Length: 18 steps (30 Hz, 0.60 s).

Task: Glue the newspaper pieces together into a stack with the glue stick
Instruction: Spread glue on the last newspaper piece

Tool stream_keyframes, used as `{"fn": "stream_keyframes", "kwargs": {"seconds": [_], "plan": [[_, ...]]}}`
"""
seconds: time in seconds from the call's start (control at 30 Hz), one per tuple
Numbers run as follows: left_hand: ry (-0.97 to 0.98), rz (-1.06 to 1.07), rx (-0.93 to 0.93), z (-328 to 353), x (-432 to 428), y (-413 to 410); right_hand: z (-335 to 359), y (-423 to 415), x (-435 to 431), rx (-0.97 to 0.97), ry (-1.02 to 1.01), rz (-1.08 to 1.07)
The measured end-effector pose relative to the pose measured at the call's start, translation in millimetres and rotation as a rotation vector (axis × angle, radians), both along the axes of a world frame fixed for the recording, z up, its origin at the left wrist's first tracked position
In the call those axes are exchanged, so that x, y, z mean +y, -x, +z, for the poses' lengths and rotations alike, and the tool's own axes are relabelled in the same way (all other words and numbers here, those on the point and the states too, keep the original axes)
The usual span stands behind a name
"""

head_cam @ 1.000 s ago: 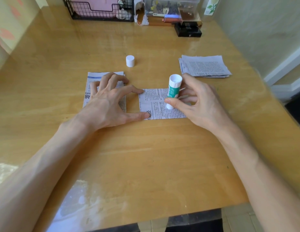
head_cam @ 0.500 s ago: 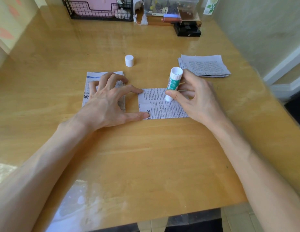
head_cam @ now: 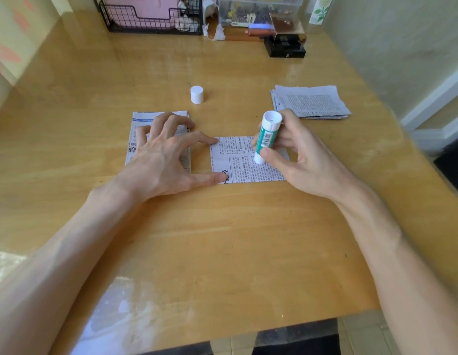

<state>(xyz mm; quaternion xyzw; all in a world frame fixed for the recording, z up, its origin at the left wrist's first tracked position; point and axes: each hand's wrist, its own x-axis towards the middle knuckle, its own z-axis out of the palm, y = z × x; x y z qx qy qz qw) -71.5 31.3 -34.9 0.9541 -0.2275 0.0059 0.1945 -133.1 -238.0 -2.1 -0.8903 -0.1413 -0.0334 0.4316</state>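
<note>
The right hand (head_cam: 299, 160) grips a green and white glue stick (head_cam: 266, 137), thumb on the near side and fingers curled round the far side, so much of the tube's lower body is covered. The stick tilts with its open-looking white top towards the camera and its lower end down at the newspaper piece (head_cam: 235, 162) lying in the middle of the wooden table (head_cam: 222, 239); whether glue itself meets the paper cannot be made out. The right edge of that piece is hidden under the right hand. The left hand (head_cam: 166, 155) lies spread wide, holding nothing: its forefinger and thumb tips press the left edge of the middle piece, while the other fingers arch down onto a second stack of newspaper (head_cam: 143, 119) just to the left, covering most of it. How many sheets that stack has cannot be told. A white cap (head_cam: 197, 94) stands upright beyond the hands, apart from both. A loose pile of newspaper pieces (head_cam: 312, 101) sits at the right, just behind the right hand. At the far edge a black wire basket (head_cam: 151, 24), a clear plastic box (head_cam: 258, 8) and a black box (head_cam: 284, 48) are cut off or cluttered; their contents are too small to name. The print is unreadable.
</note>
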Motion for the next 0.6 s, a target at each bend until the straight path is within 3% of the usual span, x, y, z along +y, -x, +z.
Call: {"fn": "stream_keyframes", "kwargs": {"seconds": [0.13, 0.3, 0.6], "plan": [[-0.002, -0.001, -0.001, -1, 0, 0, -4, 0, 6, -0.094, -0.023, -0.090], [0.008, -0.001, -0.006, -1, 0, 0, -5, -2, 6, -0.077, -0.057, -0.184], [-0.001, -0.006, 0.007, 2, 0, 1, 1, 0, -4, 0.015, 0.001, -0.089]]}}
